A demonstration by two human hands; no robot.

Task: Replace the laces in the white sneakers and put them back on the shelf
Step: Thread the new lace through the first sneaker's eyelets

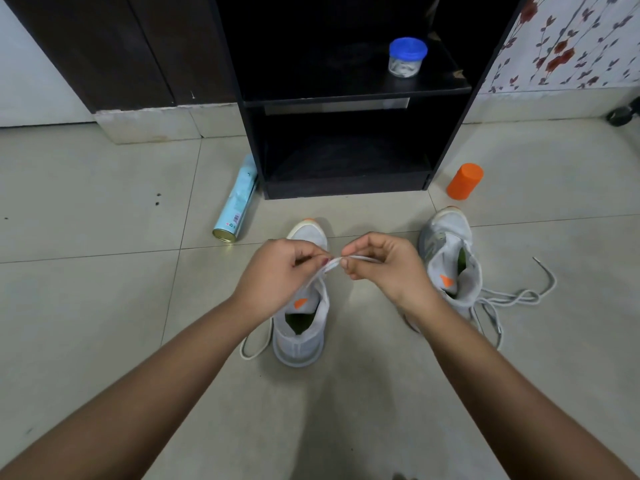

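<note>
I see the left hand (277, 268) and right hand (384, 265) both pinching the flat white shoelace (332, 264) above the near white mesh sneaker (301, 327) on the floor, so lacing looks midway, with the other white sneaker (453, 268) loose-laced and the black shelf unit (346, 95) awaiting both.

Pale grey floor tiles (104, 306) run to a dark wooden cabinet (114, 46) at left, a black shelf unit (356, 98) in the middle, and floral wallpaper (571, 46) at right.
</note>
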